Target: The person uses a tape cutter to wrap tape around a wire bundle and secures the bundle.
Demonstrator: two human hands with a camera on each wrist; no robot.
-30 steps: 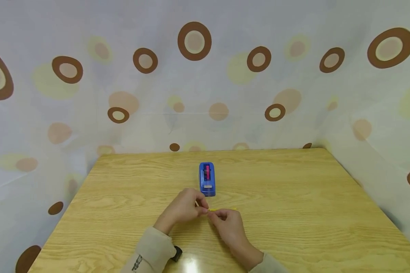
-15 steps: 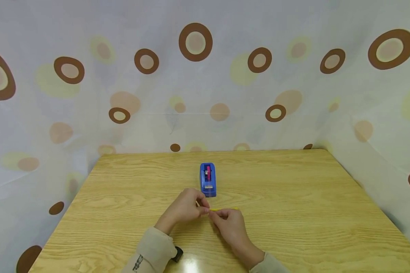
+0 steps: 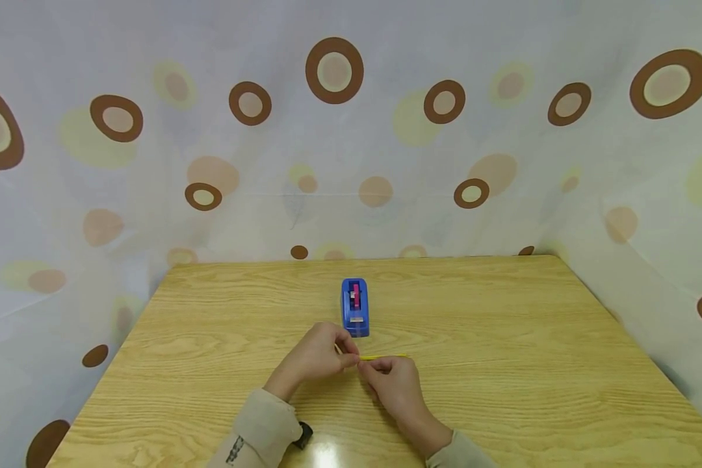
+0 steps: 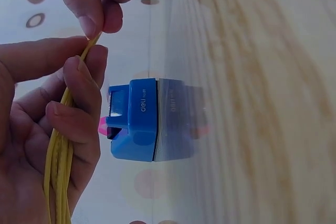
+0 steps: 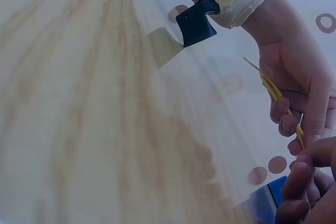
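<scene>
Gripping a bundle of yellow strands (image 4: 58,166), the left hand (image 3: 316,354) is curling its fingers around it, with the strands running across the palm. The right hand (image 3: 394,393) is meeting it at the fingertips and pinching the strands narrowly between thumb and forefinger. Between them the bundle is lying near the middle of the wooden table (image 3: 503,338), crossing the scene from left to right; in the head view a thin yellow length is showing beyond the left fingertips, passing on the far side of the right hand. Whether the strands are touching the wood, I cannot tell. Just on the far side of the hands, a blue tape dispenser (image 3: 355,313) is standing upright on the table, its slot holding a pink core (image 3: 356,296). A beige sleeve (image 3: 263,419) with dark markings is covering the left forearm, and a black piece (image 3: 303,435) is jutting from its right side by the wrist. Another beige sleeve (image 3: 459,452) is showing at the near edge on the right. Along the far side and both flanks, a pale backdrop (image 3: 339,146) printed with brown rings is rising behind the table
</scene>
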